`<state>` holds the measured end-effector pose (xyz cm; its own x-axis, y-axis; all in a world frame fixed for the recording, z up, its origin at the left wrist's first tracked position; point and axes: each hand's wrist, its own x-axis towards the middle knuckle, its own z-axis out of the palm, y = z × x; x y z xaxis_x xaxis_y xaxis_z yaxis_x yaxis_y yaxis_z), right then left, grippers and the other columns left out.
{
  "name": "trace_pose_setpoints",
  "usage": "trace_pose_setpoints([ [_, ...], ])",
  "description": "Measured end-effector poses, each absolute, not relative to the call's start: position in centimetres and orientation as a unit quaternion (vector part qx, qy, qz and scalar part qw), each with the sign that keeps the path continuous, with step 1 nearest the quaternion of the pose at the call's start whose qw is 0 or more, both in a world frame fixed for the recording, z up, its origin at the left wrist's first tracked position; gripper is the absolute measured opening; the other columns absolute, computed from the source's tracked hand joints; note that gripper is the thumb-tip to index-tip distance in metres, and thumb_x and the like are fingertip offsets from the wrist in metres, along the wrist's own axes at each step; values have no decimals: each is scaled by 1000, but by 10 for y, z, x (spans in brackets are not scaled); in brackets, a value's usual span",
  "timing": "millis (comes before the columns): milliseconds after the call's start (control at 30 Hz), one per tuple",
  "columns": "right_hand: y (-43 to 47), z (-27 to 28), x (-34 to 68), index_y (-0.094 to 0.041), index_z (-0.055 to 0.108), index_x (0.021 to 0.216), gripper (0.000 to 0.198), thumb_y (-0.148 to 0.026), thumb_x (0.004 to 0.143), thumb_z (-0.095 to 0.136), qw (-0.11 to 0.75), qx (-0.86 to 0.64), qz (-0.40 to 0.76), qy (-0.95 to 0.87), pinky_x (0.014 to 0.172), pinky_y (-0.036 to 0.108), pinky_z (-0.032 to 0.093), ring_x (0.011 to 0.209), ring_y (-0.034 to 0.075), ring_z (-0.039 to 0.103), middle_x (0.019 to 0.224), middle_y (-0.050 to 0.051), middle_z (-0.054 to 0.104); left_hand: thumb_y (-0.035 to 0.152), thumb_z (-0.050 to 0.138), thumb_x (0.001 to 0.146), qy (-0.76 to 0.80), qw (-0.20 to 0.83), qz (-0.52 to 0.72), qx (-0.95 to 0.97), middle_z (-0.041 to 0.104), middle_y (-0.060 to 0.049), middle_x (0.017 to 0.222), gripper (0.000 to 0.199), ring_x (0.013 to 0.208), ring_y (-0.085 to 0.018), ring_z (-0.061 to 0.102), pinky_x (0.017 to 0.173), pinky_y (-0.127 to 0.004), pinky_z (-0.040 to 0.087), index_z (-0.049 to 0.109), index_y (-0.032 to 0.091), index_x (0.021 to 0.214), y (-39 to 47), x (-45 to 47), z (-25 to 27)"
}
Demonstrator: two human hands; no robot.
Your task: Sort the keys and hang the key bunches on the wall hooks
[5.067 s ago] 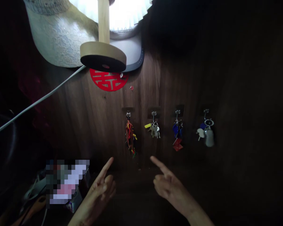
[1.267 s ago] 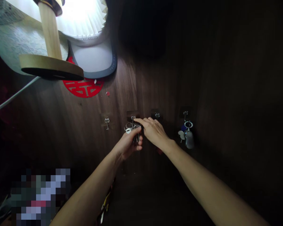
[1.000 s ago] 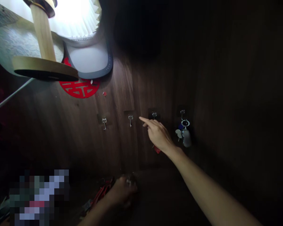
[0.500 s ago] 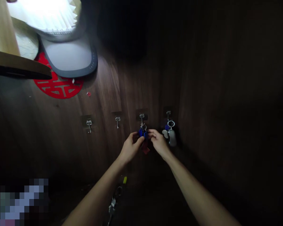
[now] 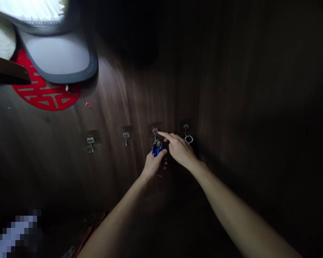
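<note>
A bunch of keys [image 5: 158, 150] with blue heads and metal rings hangs at the third wall hook [image 5: 155, 132]. My left hand [image 5: 153, 165] is closed around the keys from below, its thumb across the blue heads. The rings sit at the hook's lower end; whether they are fully over it I cannot tell. My right hand [image 5: 181, 149] holds nothing, its index finger stretched towards the hook's upper part, and its other fingers loosely bent. Behind it, a silvery key ring [image 5: 188, 139] hangs from the rightmost hook [image 5: 186, 127], mostly hidden.
Two more hooks, a left one [image 5: 90, 141] and a middle one [image 5: 126, 135], are fixed to the dark wooden panel [image 5: 113, 168]. Upper left are a grey cap [image 5: 60, 57], a red round cut-out ornament [image 5: 47, 95] and a bright pleated lampshade [image 5: 29, 9].
My right hand has left the keys and moved up, its index finger now pointing at the hook. My left hand has closed further around the keys. The view has shifted slightly right.
</note>
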<state>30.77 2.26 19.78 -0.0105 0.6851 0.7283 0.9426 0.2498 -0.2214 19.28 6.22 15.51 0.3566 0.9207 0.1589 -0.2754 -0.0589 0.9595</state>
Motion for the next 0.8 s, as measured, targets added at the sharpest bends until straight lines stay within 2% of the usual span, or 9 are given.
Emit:
trace_pose_setpoints([
  [167,30,208,300,-34,50,125,51,-6,85,38,322,-609,-223,-690,90,39,34,99,22,50,102,4,63,38,67,71,292,649,452,539,53,4,53,26,37,-5,46,31,-15,36,55,15,66,53,186,177],
  [267,28,210,300,-36,51,125,47,-11,87,40,310,-608,-221,-697,90,40,33,99,23,49,101,4,63,39,63,75,230,700,437,516,51,5,54,25,37,-3,43,32,-13,34,56,15,69,45,183,201],
  [367,25,206,304,-35,49,126,51,-7,85,39,317,-596,-208,-708,90,39,35,100,22,49,103,4,63,37,65,72,219,689,431,540,52,5,55,23,39,-4,44,33,-12,34,55,16,71,39,178,207],
  [500,18,183,320,-29,48,127,60,2,77,35,429,-549,-189,-692,87,33,42,94,18,54,99,2,64,41,63,72,363,625,343,600,52,5,53,25,36,-5,43,32,-14,32,52,17,70,35,153,147],
  [567,14,163,335,-25,55,118,55,1,74,33,532,-530,-188,-633,84,32,45,91,17,55,96,3,62,37,59,73,448,562,265,642,50,7,49,20,33,-6,41,32,-16,31,52,19,71,36,131,100],
  [633,14,143,351,-21,60,105,45,-2,73,35,626,-526,-199,-541,84,35,46,91,19,56,95,6,61,30,60,71,494,470,164,713,52,6,48,13,36,-9,48,35,-18,33,55,18,74,38,106,61],
  [700,19,125,368,-19,59,102,43,-3,69,35,674,-538,-179,-473,84,38,46,90,20,56,98,8,60,24,64,65,493,366,78,785,60,5,52,18,48,-15,59,43,-21,39,60,20,82,42,87,42],
  [767,29,114,382,-18,56,106,47,-3,65,37,701,-547,-116,-443,88,40,44,96,20,56,102,9,60,20,70,57,468,272,48,840,71,2,75,27,75,-21,66,60,-25,47,64,24,83,46,81,46],
  [800,34,111,387,-18,55,107,49,-3,64,38,709,-552,-76,-432,91,41,42,98,20,56,103,9,61,21,73,55,447,254,51,856,72,2,89,38,88,-23,65,68,-26,48,64,27,91,47,84,56],
])
